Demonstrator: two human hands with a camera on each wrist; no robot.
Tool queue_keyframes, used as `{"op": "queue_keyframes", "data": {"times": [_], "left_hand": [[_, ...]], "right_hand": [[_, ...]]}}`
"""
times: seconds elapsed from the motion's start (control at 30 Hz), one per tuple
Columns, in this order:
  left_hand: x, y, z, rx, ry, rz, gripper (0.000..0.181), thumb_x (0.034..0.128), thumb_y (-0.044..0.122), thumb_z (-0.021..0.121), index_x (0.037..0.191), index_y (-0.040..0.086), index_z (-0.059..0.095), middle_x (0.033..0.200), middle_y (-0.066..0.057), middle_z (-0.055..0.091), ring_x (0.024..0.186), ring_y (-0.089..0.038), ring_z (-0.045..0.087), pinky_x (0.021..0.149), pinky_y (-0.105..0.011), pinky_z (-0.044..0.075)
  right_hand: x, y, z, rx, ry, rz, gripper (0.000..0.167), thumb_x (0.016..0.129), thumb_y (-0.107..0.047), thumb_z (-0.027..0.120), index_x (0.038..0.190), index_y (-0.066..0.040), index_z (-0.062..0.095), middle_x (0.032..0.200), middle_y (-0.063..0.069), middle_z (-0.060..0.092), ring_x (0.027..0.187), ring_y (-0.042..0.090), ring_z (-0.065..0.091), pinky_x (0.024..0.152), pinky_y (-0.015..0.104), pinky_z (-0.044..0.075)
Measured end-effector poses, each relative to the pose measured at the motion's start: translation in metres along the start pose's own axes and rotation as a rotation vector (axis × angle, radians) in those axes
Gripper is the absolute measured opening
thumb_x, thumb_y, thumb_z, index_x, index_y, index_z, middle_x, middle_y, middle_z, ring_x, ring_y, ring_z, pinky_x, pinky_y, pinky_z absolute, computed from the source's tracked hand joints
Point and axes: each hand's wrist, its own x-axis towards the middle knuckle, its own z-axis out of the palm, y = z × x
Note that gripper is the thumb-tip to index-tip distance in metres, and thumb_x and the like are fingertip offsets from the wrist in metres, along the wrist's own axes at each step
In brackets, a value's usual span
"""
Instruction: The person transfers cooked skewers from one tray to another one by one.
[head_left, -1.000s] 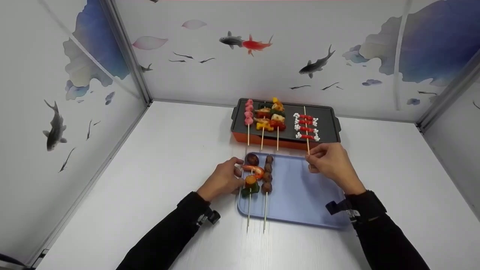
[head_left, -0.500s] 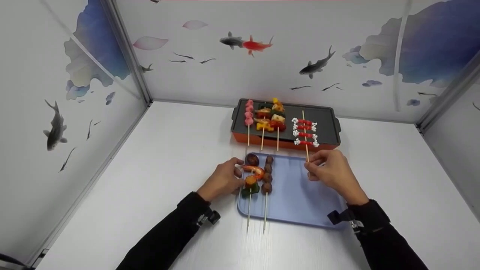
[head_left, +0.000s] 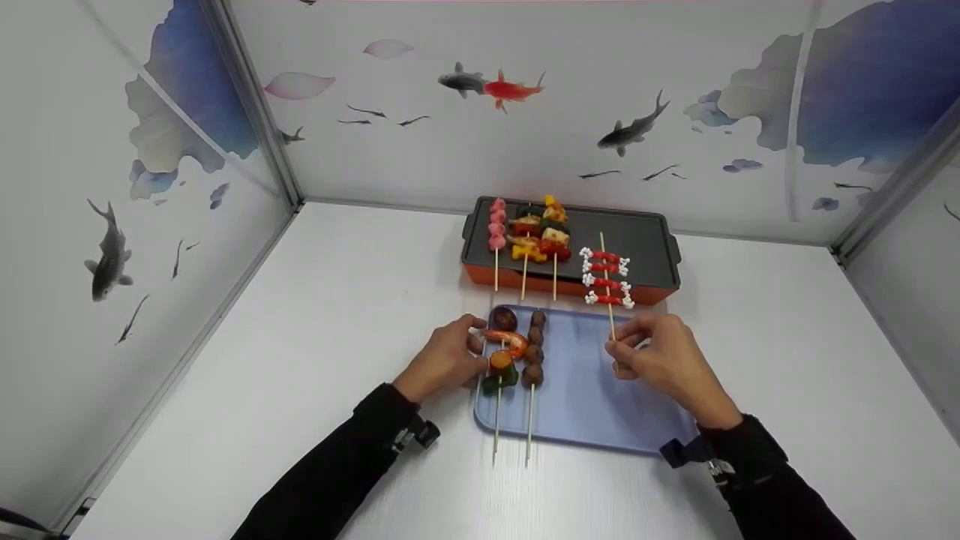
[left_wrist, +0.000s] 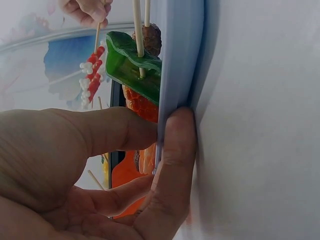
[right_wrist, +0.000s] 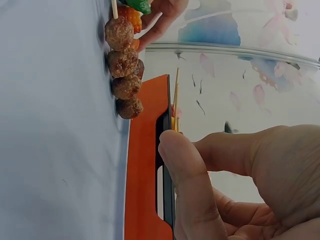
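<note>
Right hand point(head_left: 664, 361) pinches one red-and-white skewer point(head_left: 607, 283); left hand point(head_left: 444, 355) pinches one tray point(head_left: 600, 412) bearing two skewers point(head_left: 534, 354); one far grill point(head_left: 649, 240) bears three.

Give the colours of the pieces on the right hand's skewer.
The pieces are red with white ends, clearest in the head view.

Smooth plastic-looking tray point(head_left: 592, 405), matt griddle point(head_left: 641, 232), glossy pepper piece point(left_wrist: 120, 62), rough meatballs point(right_wrist: 126, 86), wooden skewer point(head_left: 611, 322).
</note>
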Motion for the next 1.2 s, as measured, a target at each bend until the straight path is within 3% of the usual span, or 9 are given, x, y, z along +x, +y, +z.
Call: {"op": "queue_keyframes", "data": {"times": [0.23,0.77,1.0,1.2], "left_hand": [[-0.001,0.004,0.0,0.02,0.004,-0.038,0.068,0.0965,0.0,0.078,0.162,0.0,0.058,0.115,-0.014,0.072,0.079,-0.017,0.07,0.065,-0.026,0.06],[0.0,0.004,0.001,0.043,0.013,-0.018,0.068,0.0966,0.003,0.078,0.162,-0.001,0.058,0.113,-0.012,0.073,0.078,-0.015,0.068,0.065,-0.025,0.056],[-0.001,0.004,0.001,0.05,0.022,-0.018,0.066,0.0983,0.0,0.077,0.161,0.001,0.059,0.116,-0.014,0.074,0.088,-0.016,0.067,0.067,-0.025,0.055],[-0.001,0.005,0.001,0.058,0.018,-0.025,0.065,0.0982,0.002,0.077,0.161,0.001,0.059,0.115,-0.012,0.073,0.085,-0.016,0.067,0.066,-0.025,0.053]], "right_hand": [[-0.009,-0.001,0.004,0.042,-0.037,0.029,0.016,0.103,-0.011,0.085,0.109,0.003,0.08,0.092,0.011,0.08,0.073,0.015,0.078,0.067,0.025,0.064],[-0.027,0.0,0.017,0.118,-0.119,0.041,0.018,0.104,-0.01,0.086,0.111,0.005,0.078,0.092,0.011,0.079,0.073,0.014,0.078,0.069,0.027,0.069],[-0.032,0.001,0.02,0.167,-0.172,0.061,0.019,0.104,-0.006,0.083,0.113,0.009,0.076,0.092,0.011,0.078,0.073,0.015,0.079,0.07,0.03,0.071],[-0.036,0.002,0.024,0.141,-0.186,0.044,0.019,0.104,-0.009,0.085,0.11,0.007,0.077,0.09,0.011,0.079,0.071,0.015,0.079,0.068,0.029,0.07]]}}
